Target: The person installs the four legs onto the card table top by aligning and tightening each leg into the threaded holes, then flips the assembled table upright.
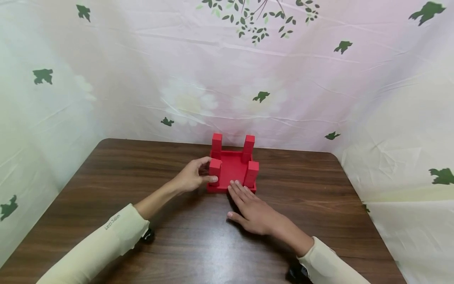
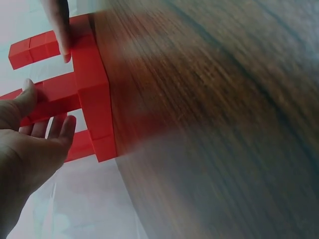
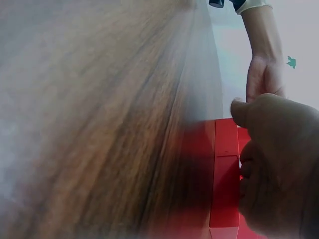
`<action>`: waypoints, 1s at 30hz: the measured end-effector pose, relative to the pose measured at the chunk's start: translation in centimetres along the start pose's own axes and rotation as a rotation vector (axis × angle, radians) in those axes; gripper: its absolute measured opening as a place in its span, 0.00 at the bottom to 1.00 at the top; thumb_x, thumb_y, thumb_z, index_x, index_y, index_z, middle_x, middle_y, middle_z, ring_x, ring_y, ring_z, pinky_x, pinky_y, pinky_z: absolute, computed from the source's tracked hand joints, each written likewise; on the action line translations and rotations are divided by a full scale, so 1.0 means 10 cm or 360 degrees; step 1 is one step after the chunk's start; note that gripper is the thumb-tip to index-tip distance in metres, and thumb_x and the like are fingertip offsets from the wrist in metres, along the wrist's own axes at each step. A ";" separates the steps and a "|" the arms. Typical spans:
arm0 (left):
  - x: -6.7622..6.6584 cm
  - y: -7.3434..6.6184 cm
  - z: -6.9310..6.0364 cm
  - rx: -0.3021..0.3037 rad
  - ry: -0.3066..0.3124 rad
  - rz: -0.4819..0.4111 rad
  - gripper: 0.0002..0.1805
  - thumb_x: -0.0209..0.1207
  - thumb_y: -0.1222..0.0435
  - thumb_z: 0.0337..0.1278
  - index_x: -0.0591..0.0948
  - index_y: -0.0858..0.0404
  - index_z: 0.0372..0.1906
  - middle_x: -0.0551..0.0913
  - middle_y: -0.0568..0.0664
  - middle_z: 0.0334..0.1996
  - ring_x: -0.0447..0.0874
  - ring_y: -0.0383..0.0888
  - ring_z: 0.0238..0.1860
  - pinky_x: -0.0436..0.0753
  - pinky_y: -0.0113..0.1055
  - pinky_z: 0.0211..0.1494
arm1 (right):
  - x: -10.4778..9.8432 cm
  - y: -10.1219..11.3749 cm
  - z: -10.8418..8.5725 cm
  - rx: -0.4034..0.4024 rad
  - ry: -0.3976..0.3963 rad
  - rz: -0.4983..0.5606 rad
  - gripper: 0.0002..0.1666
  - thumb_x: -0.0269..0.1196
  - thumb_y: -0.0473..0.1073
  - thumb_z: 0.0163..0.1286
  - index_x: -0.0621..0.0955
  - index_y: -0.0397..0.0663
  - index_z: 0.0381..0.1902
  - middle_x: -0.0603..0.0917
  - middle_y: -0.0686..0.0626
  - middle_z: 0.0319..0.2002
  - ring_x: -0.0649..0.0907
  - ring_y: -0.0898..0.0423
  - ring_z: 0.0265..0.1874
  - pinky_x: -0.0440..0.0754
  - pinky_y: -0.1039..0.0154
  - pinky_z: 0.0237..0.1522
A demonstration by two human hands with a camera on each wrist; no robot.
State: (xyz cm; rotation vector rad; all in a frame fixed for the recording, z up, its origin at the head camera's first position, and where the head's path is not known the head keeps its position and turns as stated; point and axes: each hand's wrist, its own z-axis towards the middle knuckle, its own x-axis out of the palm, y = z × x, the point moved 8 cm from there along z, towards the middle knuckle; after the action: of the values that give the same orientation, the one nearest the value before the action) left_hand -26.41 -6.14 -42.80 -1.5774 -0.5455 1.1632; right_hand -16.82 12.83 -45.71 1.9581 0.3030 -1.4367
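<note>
A red square frame [image 1: 232,163] lies flat at the back of the table, with a red block post standing up at each corner; it looks like a small upturned table. My left hand [image 1: 191,175] holds the near left post [image 1: 214,167] between thumb and fingers. In the left wrist view, that thumb lies across the post [image 2: 57,94]. With fingers extended, my right hand [image 1: 257,215] rests on the frame's near edge, beside the near right post [image 1: 252,173]. In the right wrist view, the right hand [image 3: 279,164] hides part of the frame.
The brown wooden table [image 1: 198,244] spreads around the frame. A pale cloth [image 1: 142,71] printed with leaves and flowers hangs close behind the table's back edge and along both sides. Black devices sit at both wrists, below the cream sleeves [image 1: 106,244].
</note>
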 end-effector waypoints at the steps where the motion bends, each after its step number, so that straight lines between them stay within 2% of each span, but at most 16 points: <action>1: -0.01 0.00 -0.01 0.0004 -0.0001 -0.0001 0.31 0.76 0.67 0.71 0.81 0.61 0.75 0.90 0.57 0.65 0.86 0.59 0.69 0.85 0.60 0.77 | -0.02 0.00 -0.01 0.0004 -0.0025 0.0024 0.51 0.56 0.65 0.89 0.52 0.47 0.94 0.49 0.44 0.95 0.47 0.43 0.95 0.56 0.38 0.94; 3: -0.03 -0.01 -0.03 0.0006 -0.0007 -0.0016 0.36 0.76 0.67 0.70 0.78 0.60 0.80 0.86 0.58 0.70 0.83 0.62 0.74 0.83 0.63 0.79 | -0.06 0.00 -0.06 0.0016 -0.0095 0.0088 0.49 0.57 0.64 0.89 0.56 0.49 0.94 0.52 0.46 0.94 0.51 0.44 0.95 0.61 0.37 0.92; 6: -0.05 0.01 -0.08 -0.0017 -0.0014 -0.0086 0.45 0.76 0.68 0.68 0.69 0.60 0.87 0.78 0.60 0.80 0.75 0.66 0.81 0.76 0.68 0.84 | -0.13 -0.02 -0.17 0.0053 -0.0266 0.0196 0.42 0.60 0.59 0.89 0.65 0.51 0.91 0.64 0.47 0.91 0.65 0.44 0.90 0.73 0.35 0.86; 8: -0.07 0.04 -0.12 -0.0061 -0.0025 -0.0173 0.51 0.74 0.70 0.66 0.63 0.60 0.90 0.70 0.61 0.86 0.67 0.67 0.86 0.69 0.69 0.89 | -0.19 -0.06 -0.26 0.0109 -0.0432 0.0298 0.34 0.63 0.54 0.88 0.76 0.49 0.84 0.77 0.48 0.84 0.78 0.45 0.83 0.81 0.37 0.80; 10: -0.08 0.09 -0.16 -0.0127 -0.0044 -0.0267 0.54 0.71 0.73 0.64 0.58 0.60 0.92 0.62 0.62 0.90 0.60 0.66 0.90 0.62 0.67 0.93 | -0.25 -0.14 -0.36 0.0200 -0.0613 0.0425 0.25 0.67 0.46 0.86 0.85 0.47 0.74 0.88 0.49 0.72 0.88 0.48 0.70 0.90 0.42 0.71; 13: -0.08 0.17 -0.23 -0.0233 -0.0075 -0.0448 0.55 0.64 0.76 0.65 0.51 0.63 0.93 0.52 0.63 0.93 0.48 0.64 0.94 0.53 0.62 0.97 | -0.29 -0.30 -0.48 0.0398 -0.0832 0.0661 0.16 0.69 0.37 0.81 0.90 0.47 0.63 0.95 0.49 0.59 0.93 0.52 0.59 0.94 0.55 0.62; 15: -0.06 0.23 -0.27 -0.0320 -0.0100 -0.0571 0.54 0.59 0.77 0.65 0.48 0.65 0.93 0.48 0.62 0.94 0.44 0.61 0.95 0.49 0.59 0.98 | -0.28 -0.40 -0.53 0.0524 -0.0901 0.0832 0.18 0.69 0.34 0.79 0.88 0.45 0.64 0.94 0.47 0.59 0.93 0.51 0.58 0.93 0.61 0.60; 18: -0.01 0.28 -0.34 -0.0406 -0.0109 -0.0785 0.51 0.52 0.75 0.70 0.43 0.68 0.93 0.43 0.61 0.95 0.40 0.59 0.96 0.46 0.57 0.98 | -0.23 -0.51 -0.55 0.0651 -0.0907 0.1093 0.25 0.68 0.35 0.81 0.82 0.43 0.73 0.91 0.42 0.66 0.91 0.47 0.65 0.88 0.68 0.65; 20: 0.02 0.29 -0.38 -0.0437 -0.0115 -0.0904 0.48 0.48 0.71 0.76 0.42 0.68 0.93 0.42 0.61 0.95 0.39 0.58 0.96 0.44 0.55 0.99 | -0.21 -0.54 -0.55 0.0681 -0.0899 0.1256 0.29 0.66 0.37 0.84 0.77 0.42 0.79 0.86 0.39 0.72 0.87 0.43 0.71 0.85 0.70 0.67; 23: 0.09 0.28 -0.44 -0.0432 -0.0103 -0.1055 0.41 0.40 0.62 0.88 0.40 0.68 0.93 0.40 0.61 0.95 0.36 0.58 0.96 0.43 0.53 0.99 | -0.18 -0.57 -0.53 0.0736 -0.0909 0.1432 0.32 0.63 0.42 0.88 0.72 0.42 0.83 0.81 0.37 0.78 0.82 0.42 0.77 0.83 0.72 0.70; 26: 0.16 0.27 -0.50 -0.0443 -0.0106 -0.1164 0.39 0.34 0.54 0.93 0.41 0.68 0.93 0.40 0.60 0.95 0.36 0.58 0.96 0.42 0.53 0.99 | -0.15 -0.60 -0.49 0.0738 -0.0946 0.1671 0.33 0.56 0.44 0.92 0.67 0.37 0.86 0.73 0.34 0.84 0.75 0.40 0.84 0.79 0.61 0.81; 28: 0.21 0.27 -0.53 -0.0462 -0.0099 -0.1212 0.40 0.32 0.51 0.95 0.41 0.69 0.93 0.40 0.60 0.95 0.36 0.59 0.96 0.42 0.54 0.99 | -0.12 -0.62 -0.45 0.0694 -0.0947 0.1849 0.36 0.50 0.46 0.94 0.62 0.33 0.89 0.67 0.32 0.87 0.68 0.38 0.88 0.70 0.50 0.90; 30: 0.25 0.27 -0.56 -0.0484 -0.0087 -0.1239 0.41 0.32 0.48 0.95 0.41 0.69 0.93 0.39 0.61 0.95 0.35 0.60 0.96 0.42 0.55 0.99 | -0.09 -0.62 -0.41 0.0642 -0.0925 0.2002 0.37 0.45 0.48 0.96 0.56 0.30 0.90 0.61 0.31 0.89 0.61 0.37 0.91 0.60 0.42 0.93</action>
State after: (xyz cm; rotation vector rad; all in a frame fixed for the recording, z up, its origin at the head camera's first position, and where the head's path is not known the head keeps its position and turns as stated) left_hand -20.97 -7.64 -46.41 -1.3693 -1.2804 0.5407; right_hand -17.46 20.22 -46.60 1.3452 -1.3214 -1.0810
